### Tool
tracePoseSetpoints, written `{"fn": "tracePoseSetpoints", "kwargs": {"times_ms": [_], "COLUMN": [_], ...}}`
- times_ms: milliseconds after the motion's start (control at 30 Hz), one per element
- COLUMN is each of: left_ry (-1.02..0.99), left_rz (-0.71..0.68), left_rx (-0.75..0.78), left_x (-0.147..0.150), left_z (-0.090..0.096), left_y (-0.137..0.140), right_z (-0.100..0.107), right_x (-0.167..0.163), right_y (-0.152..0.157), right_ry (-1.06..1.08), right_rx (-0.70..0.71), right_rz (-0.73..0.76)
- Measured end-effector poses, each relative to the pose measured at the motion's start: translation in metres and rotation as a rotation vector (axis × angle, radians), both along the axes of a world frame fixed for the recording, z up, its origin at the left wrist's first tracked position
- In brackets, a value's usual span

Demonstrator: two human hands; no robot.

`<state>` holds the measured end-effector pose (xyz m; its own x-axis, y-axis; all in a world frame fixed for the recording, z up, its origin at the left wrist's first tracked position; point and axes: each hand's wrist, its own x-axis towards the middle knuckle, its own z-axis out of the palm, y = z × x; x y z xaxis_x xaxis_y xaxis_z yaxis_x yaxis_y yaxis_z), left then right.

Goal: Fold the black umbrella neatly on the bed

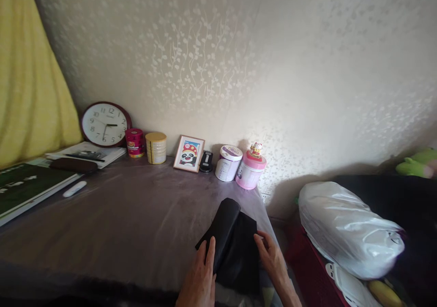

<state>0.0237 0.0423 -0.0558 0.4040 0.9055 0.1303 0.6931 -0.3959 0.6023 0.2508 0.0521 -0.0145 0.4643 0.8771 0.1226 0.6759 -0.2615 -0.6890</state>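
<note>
A black piece of fabric, partly rolled into a thick tube with a flat flap to its right, lies near the table's right front corner. Along the tube's left side is my left hand, thumb and fingers closed around its lower part. My right hand is at the flap's right edge, with thumb and fingertips closed on it. Whether anything is inside the roll is hidden.
On the grey-covered table, a clock, several canisters, a framed panda picture and a small black object line the wall. A green book lies left. Right of the table sits a white plastic bag.
</note>
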Motion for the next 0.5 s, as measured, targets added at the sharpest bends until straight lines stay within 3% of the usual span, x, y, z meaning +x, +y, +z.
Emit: {"fn": "tracePoseSetpoints", "kwargs": {"times_ms": [200,500], "left_ry": [-0.049,-0.033], "left_rz": [-0.038,-0.047], "left_rx": [-0.038,0.007], "left_x": [-0.006,-0.005], "left_z": [0.000,-0.008], "left_y": [0.002,0.003], "right_z": [0.003,0.039], "right_x": [-0.015,-0.054], "right_y": [-0.001,0.027], "right_ry": [0.044,0.452], "right_rx": [0.026,0.139], "right_rz": [0.008,0.240]}}
